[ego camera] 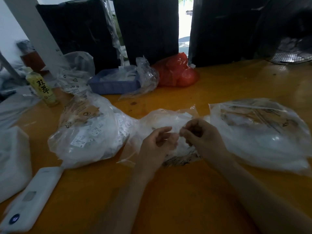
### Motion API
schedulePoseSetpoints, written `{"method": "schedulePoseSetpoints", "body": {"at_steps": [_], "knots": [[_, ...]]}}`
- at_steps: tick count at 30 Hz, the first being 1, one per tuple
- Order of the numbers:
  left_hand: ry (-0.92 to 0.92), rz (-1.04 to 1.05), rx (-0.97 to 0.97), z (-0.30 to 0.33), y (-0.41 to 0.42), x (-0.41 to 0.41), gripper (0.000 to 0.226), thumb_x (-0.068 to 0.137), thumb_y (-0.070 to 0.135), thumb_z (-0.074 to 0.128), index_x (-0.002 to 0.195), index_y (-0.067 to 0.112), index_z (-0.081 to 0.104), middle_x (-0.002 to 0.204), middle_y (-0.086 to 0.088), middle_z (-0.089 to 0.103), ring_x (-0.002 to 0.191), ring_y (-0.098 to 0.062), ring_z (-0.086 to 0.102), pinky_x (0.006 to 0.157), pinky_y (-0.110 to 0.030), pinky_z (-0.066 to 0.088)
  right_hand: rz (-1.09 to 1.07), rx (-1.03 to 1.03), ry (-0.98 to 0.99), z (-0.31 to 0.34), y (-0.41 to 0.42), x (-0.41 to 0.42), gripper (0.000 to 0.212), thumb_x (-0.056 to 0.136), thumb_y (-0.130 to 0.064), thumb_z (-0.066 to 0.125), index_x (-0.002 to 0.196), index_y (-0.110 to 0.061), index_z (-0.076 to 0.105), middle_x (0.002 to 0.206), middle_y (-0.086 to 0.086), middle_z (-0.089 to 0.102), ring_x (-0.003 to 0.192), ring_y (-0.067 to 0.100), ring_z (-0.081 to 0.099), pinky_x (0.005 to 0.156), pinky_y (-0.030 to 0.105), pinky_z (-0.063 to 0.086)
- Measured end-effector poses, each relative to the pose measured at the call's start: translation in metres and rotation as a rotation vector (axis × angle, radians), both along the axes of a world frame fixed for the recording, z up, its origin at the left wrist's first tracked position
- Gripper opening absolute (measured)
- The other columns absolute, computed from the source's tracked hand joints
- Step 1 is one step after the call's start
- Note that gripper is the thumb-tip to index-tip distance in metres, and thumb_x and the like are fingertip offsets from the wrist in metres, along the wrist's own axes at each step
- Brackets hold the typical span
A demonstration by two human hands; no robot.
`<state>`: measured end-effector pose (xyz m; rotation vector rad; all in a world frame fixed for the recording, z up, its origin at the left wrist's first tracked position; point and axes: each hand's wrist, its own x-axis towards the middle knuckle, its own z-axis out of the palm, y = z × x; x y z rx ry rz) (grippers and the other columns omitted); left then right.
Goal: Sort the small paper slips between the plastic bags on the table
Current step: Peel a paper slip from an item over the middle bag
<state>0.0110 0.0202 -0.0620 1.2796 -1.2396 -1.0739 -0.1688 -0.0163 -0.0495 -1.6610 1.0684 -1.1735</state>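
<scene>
Both hands are working over the middle bag [168,120], fingertips nearly meeting. The left hand [158,141] is curling its fingers loosely around thin white stuff, probably a slip or bag film; blur is hiding which. The right hand [197,134] is pinching narrow at the same spot, fingers curled in. The paper slips [94,132] are sitting mostly inside the left bag [87,132], printed labels showing through the plastic; more white paper is bulging in the middle bag, and the right bag [260,132] is holding a pale heap too.

Risks, as I am judging it: 2 slips are likely sticking together and going into the wrong bag; the flimsy film is getting pinched along with the paper and dragging the bag; loose slips are sliding off the smooth table [168,191].

Counts: 3 clear bags near the hands, 2 more clear bags at the back, 1 red bag [177,73], 1 blue tray [113,83], 1 bottle [42,86], 1 white remote [33,196], 2 hands. Slips: too many and too blurred for counting.
</scene>
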Motion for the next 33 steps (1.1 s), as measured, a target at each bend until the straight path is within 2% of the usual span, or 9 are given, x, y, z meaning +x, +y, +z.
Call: {"method": "schedulePoseSetpoints", "body": {"at_steps": [7, 10, 13, 16, 19, 22, 25, 29, 33], "knots": [[0.152, 0.147, 0.057, 0.002, 0.002, 0.000, 0.012, 0.092, 0.022, 0.080, 0.089, 0.033, 0.083, 0.094, -0.001, 0.082, 0.082, -0.018, 0.079, 0.066, -0.022, 0.060, -0.276, -0.103, 0.038, 0.012, -0.006, -0.009, 0.009, 0.094, -0.029, 0.069, 0.094, -0.029, 0.060, 0.083, -0.013, 0.070, 0.074, 0.000, 0.066, 0.065, 0.010, 0.051], [0.295, 0.236, 0.089, 0.006, 0.001, 0.009, 0.011, 0.095, 0.020, 0.077, 0.090, 0.028, 0.081, 0.102, 0.001, 0.081, 0.091, -0.017, 0.079, 0.059, -0.020, 0.057, -0.647, -0.282, 0.453, 0.024, -0.020, -0.048, 0.006, 0.100, -0.022, 0.061, 0.096, -0.018, 0.060, 0.081, -0.008, 0.063, 0.067, 0.006, 0.059, 0.062, 0.018, 0.048], [0.396, 0.280, 0.081, 0.009, -0.001, 0.018, 0.006, 0.097, 0.013, 0.073, 0.101, 0.017, 0.074, 0.107, 0.000, 0.082, 0.098, -0.015, 0.079, 0.060, -0.021, 0.058, -0.724, -0.011, 0.903, 0.024, -0.036, -0.091, 0.022, 0.100, -0.011, 0.057, 0.084, -0.001, 0.066, 0.070, 0.012, 0.061, 0.061, 0.029, 0.058, 0.063, 0.041, 0.054], [0.449, 0.296, 0.078, 0.010, -0.002, 0.023, 0.009, 0.097, 0.009, 0.072, 0.101, 0.017, 0.072, 0.105, -0.003, 0.082, 0.092, -0.015, 0.080, 0.055, -0.020, 0.055, -0.674, 0.188, 1.049, 0.019, -0.038, -0.096, 0.024, 0.100, -0.017, 0.059, 0.100, 0.005, 0.067, 0.105, 0.025, 0.064, 0.097, 0.041, 0.061, 0.083, 0.047, 0.052], [0.424, 0.303, 0.083, 0.008, -0.004, 0.022, 0.009, 0.096, 0.014, 0.075, 0.101, 0.020, 0.072, 0.102, -0.001, 0.082, 0.091, -0.013, 0.080, 0.054, -0.019, 0.054, -0.770, -0.010, 0.960, 0.021, -0.034, -0.076, 0.027, 0.102, -0.021, 0.054, 0.120, -0.003, 0.064, 0.130, 0.025, 0.054, 0.111, 0.042, 0.056, 0.086, 0.046, 0.050], [0.405, 0.303, 0.093, 0.007, -0.005, 0.021, 0.008, 0.094, 0.018, 0.077, 0.098, 0.024, 0.074, 0.100, 0.001, 0.082, 0.088, -0.009, 0.079, 0.053, -0.018, 0.053, -0.492, -0.361, 0.716, 0.016, -0.021, -0.033, 0.015, 0.099, -0.021, 0.060, 0.111, -0.015, 0.068, 0.114, 0.013, 0.063, 0.094, 0.023, 0.056, 0.080, 0.035, 0.047], [0.397, 0.307, 0.091, 0.006, -0.004, 0.020, 0.006, 0.093, 0.020, 0.078, 0.095, 0.026, 0.075, 0.097, 0.003, 0.081, 0.085, -0.008, 0.077, 0.053, -0.018, 0.053, -0.038, -0.323, 0.817, -0.006, -0.012, 0.007, 0.030, 0.099, -0.040, 0.058, 0.125, -0.027, 0.066, 0.120, 0.002, 0.058, 0.108, 0.015, 0.048, 0.092, 0.040, 0.050], [0.403, 0.267, 0.088, 0.005, -0.001, 0.019, 0.012, 0.093, 0.021, 0.079, 0.088, 0.031, 0.080, 0.094, 0.007, 0.079, 0.083, -0.007, 0.075, 0.053, -0.019, 0.051, -0.009, -0.233, 1.074, -0.020, -0.021, 0.017, 0.060, 0.096, -0.063, 0.049, 0.150, -0.037, 0.043, 0.137, 0.001, 0.043, 0.127, 0.023, 0.036, 0.108, 0.042, 0.036], [0.445, 0.228, 0.111, 0.002, -0.002, 0.019, 0.010, 0.092, 0.015, 0.079, 0.092, 0.025, 0.081, 0.100, 0.001, 0.081, 0.091, -0.012, 0.078, 0.058, -0.019, 0.055, -0.007, -0.199, 0.993, -0.022, -0.023, 0.017, 0.047, 0.095, -0.059, 0.055, 0.137, -0.038, 0.056, 0.133, -0.001, 0.046, 0.125, 0.022, 0.040, 0.104, 0.042, 0.042]]}}
